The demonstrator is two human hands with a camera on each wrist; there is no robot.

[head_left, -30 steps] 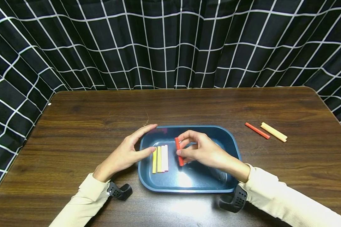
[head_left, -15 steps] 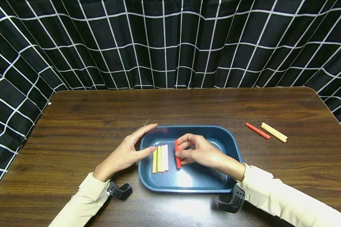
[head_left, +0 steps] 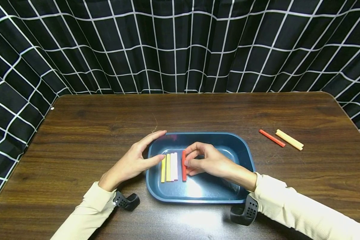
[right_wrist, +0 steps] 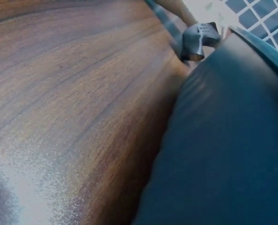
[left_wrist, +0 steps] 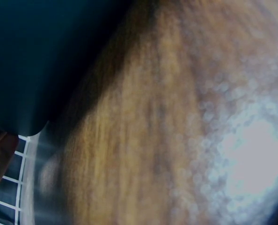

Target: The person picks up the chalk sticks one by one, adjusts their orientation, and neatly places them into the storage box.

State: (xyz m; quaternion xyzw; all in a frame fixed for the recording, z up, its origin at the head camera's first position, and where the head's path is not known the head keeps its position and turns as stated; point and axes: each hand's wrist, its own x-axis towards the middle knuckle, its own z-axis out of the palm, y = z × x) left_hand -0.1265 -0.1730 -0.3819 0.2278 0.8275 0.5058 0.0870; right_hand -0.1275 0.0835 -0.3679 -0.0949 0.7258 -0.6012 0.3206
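Black curtain [head_left: 180, 43] with a white grid pattern fills the upper part of the head view and both sides. Below it, a dark wood-grain table [head_left: 108, 113] spans the frame; glare shows at its lower centre. Blue tray [head_left: 211, 188], rounded at the corners, sits at lower centre; both wrist views show parts of its outer side, blurred. Pale right sleeve [head_left: 294, 208] enters from lower right, matching left sleeve [head_left: 84, 213] from lower left. Right hand [head_left: 208, 160], over the middle of the tray, pinches a red stick between thumb and fingers. Left hand [head_left: 135, 160] is spread at the tray's left end, fingers along the rim, thumb reaching inside to the far end of the nearest yellow stick. Black wristbands [head_left: 245, 211] are worn on both wrists. Cream sticks [head_left: 289, 139], apparently two side by side, lie on the table at right of frame, just beside a loose red piece [head_left: 272, 138]. Inside the tray, left of centre, yellow sticks [head_left: 168, 168] and pinkish-white sticks [head_left: 174, 166] stand in a row. The held red stick [head_left: 184, 175] is roughly parallel to them, right of the row and apart from it; contact with the tray floor cannot be determined.
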